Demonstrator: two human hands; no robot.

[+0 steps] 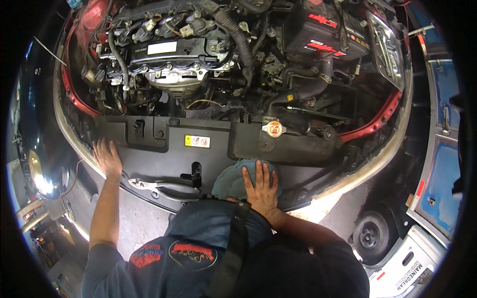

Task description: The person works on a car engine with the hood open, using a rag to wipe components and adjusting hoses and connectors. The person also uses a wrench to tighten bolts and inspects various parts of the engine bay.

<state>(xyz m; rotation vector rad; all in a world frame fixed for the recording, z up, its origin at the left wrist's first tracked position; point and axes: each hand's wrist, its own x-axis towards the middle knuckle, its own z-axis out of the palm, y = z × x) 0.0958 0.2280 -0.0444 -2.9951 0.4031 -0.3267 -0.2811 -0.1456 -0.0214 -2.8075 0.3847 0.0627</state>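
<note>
My left hand [107, 158] lies with its fingers stretched out on the left end of the black plastic cover [149, 164] at the front of a car's engine bay. Nothing shows in that hand. Right of the middle, a folded grey-blue cloth [226, 181] rests on the same cover. My right hand [262, 192] is spread flat on top of it, fingers apart and not wrapped round it. Between my hands, a pair of metal pliers [141, 184] lies near the cover's front edge, beside the dark latch opening [196, 172].
Beyond the cover are the engine [166, 62], a radiator cap [274, 128] and a black battery [318, 42]. A headlight [386, 52] sits at the far right. A wheel [370, 236] and a worn blue panel [442, 186] stand on the right side.
</note>
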